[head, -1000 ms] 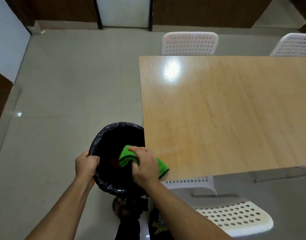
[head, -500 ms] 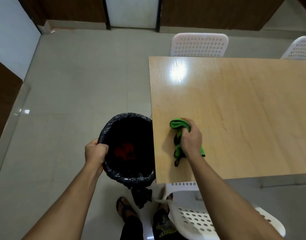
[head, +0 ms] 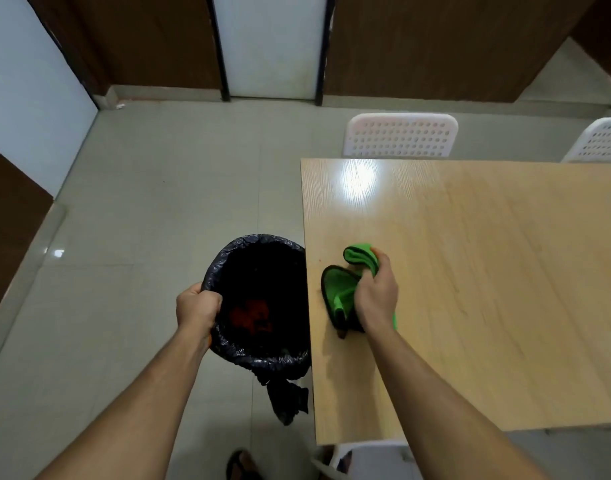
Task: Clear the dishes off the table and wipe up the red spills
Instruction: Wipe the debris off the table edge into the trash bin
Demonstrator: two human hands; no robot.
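Under the right hand, on the table near its left edge: green cloth, bunched, fingers curled tight round it, one fold sticking out past the fingertips, another spread flat on the wood toward the bin side

Left of that hand, just past the table edge: bin with a black liner, held up at table height by the left hand, fingers and thumb clamped over the near-left rim

Step in hand, by the look of it: wiping, late in the task; no dishes anywhere on the visible table, so clearing seems done

Just beyond the cloth, toward the bin, hard by the table edge: one tiny red speck, possibly the last of the spill; too small to be sure

Next move probably calls for pressing the cloth flat and dragging it left over that speck toward the edge, bin rim kept snug below the edge to catch anything swept off

Inside the bin, below the left hand's fingertips: something red at the bottom, dim, shape unclear; otherwise only dark liner, its loose tail hanging down outside on the near side
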